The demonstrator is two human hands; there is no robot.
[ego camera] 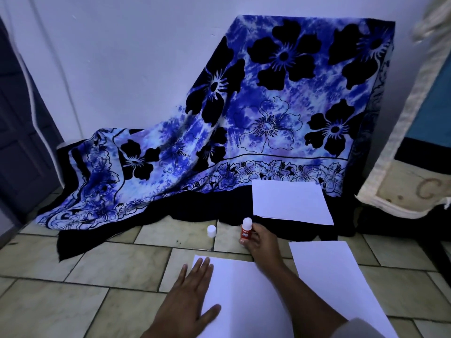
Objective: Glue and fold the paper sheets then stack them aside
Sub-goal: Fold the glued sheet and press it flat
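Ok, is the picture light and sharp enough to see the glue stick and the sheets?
Head view: dim with a blue cast, yet the white sheet under the left hand and the glue stick in the right hand show sharply; head view, left edge: the door bows from the wide lens; head view, top right: the cream fabric is smeared.

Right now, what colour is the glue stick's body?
The glue stick body is red, with a white top; head view.

three white sheets lie flat: near sheet (244, 296), right sheet (336, 272) and far sheet (290, 201) on dark cloth (195, 211); red glue stick (246, 231) stands upright between them, white cap (211, 231) just left.
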